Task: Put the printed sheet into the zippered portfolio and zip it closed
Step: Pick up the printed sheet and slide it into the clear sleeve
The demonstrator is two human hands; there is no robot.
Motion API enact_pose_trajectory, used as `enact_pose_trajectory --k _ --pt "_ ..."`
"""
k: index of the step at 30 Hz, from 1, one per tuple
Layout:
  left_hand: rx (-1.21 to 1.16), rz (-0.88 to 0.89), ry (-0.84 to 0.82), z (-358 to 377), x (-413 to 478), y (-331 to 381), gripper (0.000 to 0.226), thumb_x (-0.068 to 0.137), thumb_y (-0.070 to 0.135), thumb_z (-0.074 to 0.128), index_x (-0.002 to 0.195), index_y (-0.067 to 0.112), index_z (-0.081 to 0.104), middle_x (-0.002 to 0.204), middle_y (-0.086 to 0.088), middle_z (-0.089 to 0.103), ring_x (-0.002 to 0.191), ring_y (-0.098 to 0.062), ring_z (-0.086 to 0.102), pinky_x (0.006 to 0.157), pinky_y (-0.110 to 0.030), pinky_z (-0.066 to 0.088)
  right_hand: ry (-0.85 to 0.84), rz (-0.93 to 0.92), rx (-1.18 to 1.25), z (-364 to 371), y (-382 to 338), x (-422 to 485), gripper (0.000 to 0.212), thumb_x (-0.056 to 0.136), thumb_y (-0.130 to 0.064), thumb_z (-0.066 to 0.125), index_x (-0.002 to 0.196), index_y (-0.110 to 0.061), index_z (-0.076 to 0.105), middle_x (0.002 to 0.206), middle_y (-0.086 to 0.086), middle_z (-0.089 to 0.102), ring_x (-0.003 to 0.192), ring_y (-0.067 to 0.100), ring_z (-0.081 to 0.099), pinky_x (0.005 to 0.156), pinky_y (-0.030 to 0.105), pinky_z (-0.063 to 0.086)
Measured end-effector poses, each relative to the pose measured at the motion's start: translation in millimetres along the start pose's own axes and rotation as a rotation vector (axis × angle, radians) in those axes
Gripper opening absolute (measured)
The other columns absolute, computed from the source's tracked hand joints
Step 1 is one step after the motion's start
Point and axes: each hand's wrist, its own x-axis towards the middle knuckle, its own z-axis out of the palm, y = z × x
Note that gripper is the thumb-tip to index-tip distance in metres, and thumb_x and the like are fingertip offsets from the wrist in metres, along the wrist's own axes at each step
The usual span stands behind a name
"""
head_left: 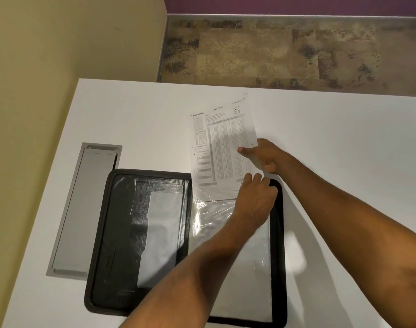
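The black zippered portfolio [112, 233] lies open flat on the white table [332, 150]. Its left half shows dark pockets, its right half a clear plastic sleeve [247, 261]. The printed sheet [222, 143] sticks out beyond the portfolio's far edge, its near end tucked into the sleeve's mouth. My left hand [254, 200] pinches the sleeve's top edge at the sheet's near right corner. My right hand [266, 155] grips the sheet's right edge, thumb on top of the paper.
A grey metal cable hatch [81, 209] is set into the table left of the portfolio. A beige wall [60, 43] runs along the left. Patterned carpet floor [285, 50] lies past the table's far edge.
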Motion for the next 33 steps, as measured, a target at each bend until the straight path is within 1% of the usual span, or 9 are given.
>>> enact_pose_trajectory --k 3,6,9,12,16,21,25,29,33 --pt "-0.046 0.007 0.041 6.4 0.7 -4.7 0.013 0.094 0.017 0.073 0.106 0.014 0.078 0.105 -0.008 0.075 0.097 -0.025 0.065 0.096 -0.045 0.047 0.017 0.003 -0.020 0.3 7.9 -1.5 0.051 0.091 -0.047 0.074 0.133 -0.020 0.067 0.124 -0.005 0.072 0.116 0.021 0.066 0.097 0.034 0.051" --pt "-0.073 0.027 0.029 7.9 1.3 -9.5 0.015 0.098 0.015 0.063 0.102 0.016 0.078 0.099 -0.005 0.073 0.092 -0.023 0.060 0.090 -0.041 0.042 0.059 0.042 -0.129 -0.8 10.3 2.3 0.062 0.088 -0.057 0.073 0.135 -0.017 0.064 0.129 -0.003 0.070 0.100 0.014 0.066 0.080 0.026 0.047" --pt "-0.034 0.091 -0.014 7.7 2.5 -13.2 0.013 0.096 0.018 0.068 0.102 0.020 0.079 0.101 -0.002 0.073 0.093 -0.022 0.060 0.088 -0.039 0.041 0.095 0.168 -0.227 -1.5 10.3 7.8 0.084 0.085 -0.067 0.069 0.145 -0.009 0.053 0.142 0.003 0.061 0.120 0.027 0.062 0.103 0.039 0.048" --pt "0.012 0.155 -0.057 11.1 3.7 -14.8 0.014 0.093 0.018 0.073 0.106 0.020 0.080 0.111 -0.004 0.073 0.104 -0.023 0.062 0.094 -0.040 0.043 0.044 0.223 -0.242 0.2 7.2 14.1 0.085 0.090 -0.065 0.064 0.151 -0.008 0.047 0.157 0.011 0.048 0.141 0.032 0.049 0.120 0.046 0.036" --pt "0.052 0.229 -0.039 15.3 7.0 -13.4 0.015 0.092 0.018 0.077 0.107 0.014 0.079 0.122 -0.010 0.070 0.119 -0.026 0.060 0.100 -0.042 0.043 -0.001 0.234 -0.239 1.9 4.0 15.7 0.081 0.095 -0.061 0.059 0.152 -0.006 0.045 0.160 0.014 0.044 0.145 0.032 0.045 0.123 0.047 0.032" --pt "0.001 0.228 0.030 15.5 11.3 -14.9 0.015 0.096 0.014 0.068 0.108 0.013 0.077 0.114 -0.009 0.072 0.107 -0.025 0.063 0.091 -0.040 0.044 0.072 0.199 -0.188 2.1 7.1 6.4 0.085 0.091 -0.062 0.066 0.151 -0.006 0.046 0.154 0.012 0.051 0.136 0.033 0.053 0.117 0.047 0.040" --pt "-0.088 0.156 0.043 15.0 10.6 -18.0 0.015 0.095 0.011 0.067 0.107 0.013 0.076 0.106 -0.008 0.073 0.096 -0.027 0.064 0.083 -0.040 0.046 0.087 0.114 -0.106 2.5 7.6 -4.6 0.059 0.092 -0.050 0.072 0.137 -0.013 0.062 0.139 0.005 0.066 0.106 0.023 0.064 0.094 0.038 0.050" --pt "-0.236 0.010 0.026 13.4 10.3 -24.3 0.019 0.102 0.018 0.058 0.102 0.014 0.077 0.101 -0.006 0.075 0.091 -0.025 0.063 0.089 -0.040 0.043 -0.011 0.153 0.097 -2.6 13.7 -16.5 0.046 0.091 -0.032 0.078 0.131 -0.014 0.066 0.132 0.006 0.070 0.115 0.026 0.068 0.103 0.042 0.055" --pt "-0.294 -0.059 -0.036 10.3 14.9 -27.8 0.026 0.102 0.022 0.052 0.094 0.015 0.076 0.084 -0.001 0.064 0.085 -0.020 0.052 0.086 -0.039 0.037 0.000 0.137 0.242 -9.5 15.6 -22.7 0.026 0.098 -0.025 0.069 0.122 -0.016 0.070 0.116 0.001 0.077 0.101 0.020 0.076 0.082 0.031 0.062"
